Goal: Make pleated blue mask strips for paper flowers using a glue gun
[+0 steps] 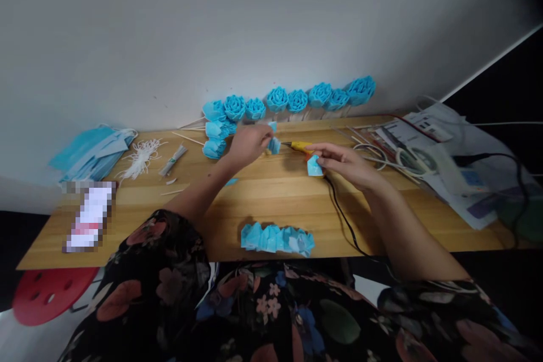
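My left hand point(251, 142) pinches a small blue folded piece point(275, 146), which looks like the start of a flower. Its fingertips are closed on it, and the nozzle tip is close to the piece; I cannot tell if they touch. My right hand point(345, 161) is closed around a yellow hot glue gun point(300, 146) with an orange trigger, its nozzle pointing left. A blue petal point(314, 166) is also at my right thumb and fingers. Near the table's front edge lies a row of folded blue petals point(276, 238).
Finished blue flowers point(297, 100) on sticks line the wall. Blue masks point(95, 150), white cords point(143, 158), a tied bundle point(173, 160) and a blurred phone point(90, 218) lie left. Papers and cables point(462, 181) crowd the right. A black cord point(345, 220) runs over the front edge.
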